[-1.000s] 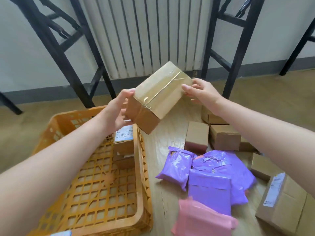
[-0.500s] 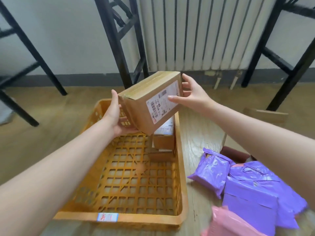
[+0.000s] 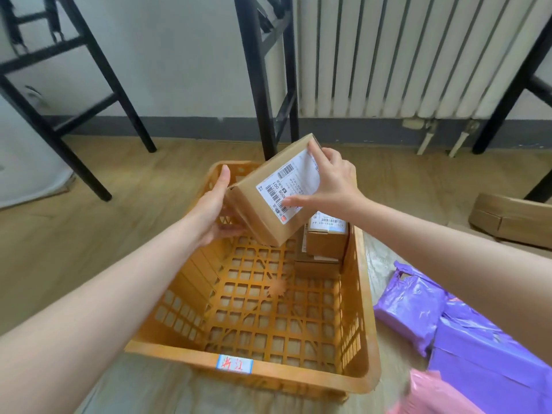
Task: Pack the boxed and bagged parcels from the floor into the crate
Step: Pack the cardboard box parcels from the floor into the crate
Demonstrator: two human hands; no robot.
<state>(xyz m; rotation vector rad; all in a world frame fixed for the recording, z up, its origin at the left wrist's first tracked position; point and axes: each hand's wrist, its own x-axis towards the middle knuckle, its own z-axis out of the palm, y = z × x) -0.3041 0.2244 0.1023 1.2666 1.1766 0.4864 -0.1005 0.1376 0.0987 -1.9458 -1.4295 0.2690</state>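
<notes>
I hold a brown cardboard box (image 3: 263, 204) with a white shipping label between both hands, tilted, over the far end of the orange plastic crate (image 3: 286, 375). My left hand (image 3: 216, 204) supports its left and lower side. My right hand (image 3: 331, 180) grips its right end, thumb on the label. Inside the crate, at the far right corner, stand two smaller labelled boxes (image 3: 327, 240), partly hidden behind the held box. Purple bagged parcels (image 3: 412, 306) and a pink bag (image 3: 433, 395) lie on the floor right of the crate.
Black metal chair or table legs (image 3: 263, 85) stand just behind the crate, with others (image 3: 74, 115) at the left. A white radiator (image 3: 403, 55) lines the wall. A flat cardboard parcel (image 3: 513, 216) lies on the wooden floor at the far right.
The box has moved left and down from over the floor pile to the crate's far end and turned label-up. My view has swung left, putting the crate in the centre.
</notes>
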